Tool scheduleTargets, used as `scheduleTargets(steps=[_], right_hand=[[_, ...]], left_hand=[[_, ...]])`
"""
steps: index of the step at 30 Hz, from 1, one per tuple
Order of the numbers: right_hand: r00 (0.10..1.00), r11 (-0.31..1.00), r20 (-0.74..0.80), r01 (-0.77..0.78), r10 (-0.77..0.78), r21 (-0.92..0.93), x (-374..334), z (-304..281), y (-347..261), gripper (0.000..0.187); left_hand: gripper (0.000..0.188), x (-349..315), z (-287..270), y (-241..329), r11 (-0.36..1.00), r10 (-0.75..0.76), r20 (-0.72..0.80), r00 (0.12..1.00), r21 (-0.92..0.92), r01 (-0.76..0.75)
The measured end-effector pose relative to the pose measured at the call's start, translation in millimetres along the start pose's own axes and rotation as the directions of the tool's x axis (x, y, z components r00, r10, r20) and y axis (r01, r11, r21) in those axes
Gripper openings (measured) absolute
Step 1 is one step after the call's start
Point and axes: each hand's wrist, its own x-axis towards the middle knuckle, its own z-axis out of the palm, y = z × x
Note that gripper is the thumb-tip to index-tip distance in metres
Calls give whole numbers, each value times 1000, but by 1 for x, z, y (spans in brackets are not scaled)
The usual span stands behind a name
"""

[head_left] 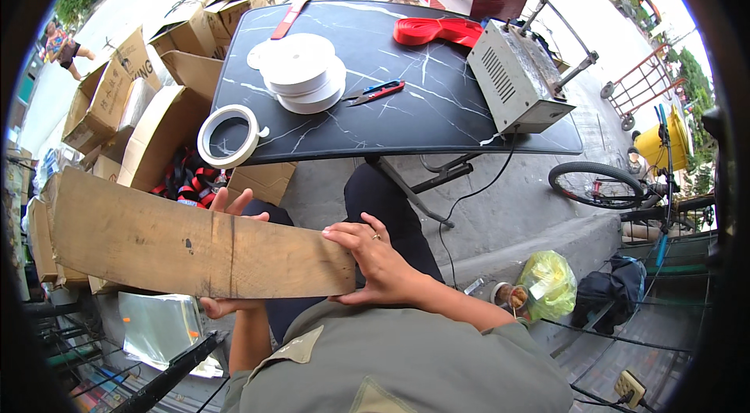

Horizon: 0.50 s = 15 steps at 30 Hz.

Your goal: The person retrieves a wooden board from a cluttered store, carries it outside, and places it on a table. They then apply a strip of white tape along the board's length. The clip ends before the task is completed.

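A long wooden board (156,237), brown with dark stains and a line across it, lies broadside over my lap. My right hand (380,263), with a ring on one finger, is closed around its right end, fingers on the upper edge and thumb below. Behind the board is my left hand (238,203); its fingers rise past the upper edge, a thumb shows under the lower edge, and the palm is hidden. Beyond the board, red and black straps (195,178) fill an open carton (152,151).
A dark marble-patterned table (375,128) carries white tape rolls (301,73), a tape ring (228,136), thread snips (375,91), red ribbon (437,30) and a grey metal machine (512,77) with a trailing cord. Cartons (101,100) crowd the left. A yellow bag (551,284) sits right.
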Motion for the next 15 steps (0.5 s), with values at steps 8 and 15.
scheduleTargets(steps=[8,15], right_hand=[[1000,1000,11,-2,2,-12,-2,-1,2,105],[1000,998,17,12,-13,63,-6,0,4,113]], left_hand=[[139,0,0,3,996,-53,44,998,79,49],[122,12,-64,-14,995,-104,396,912,35,98]])
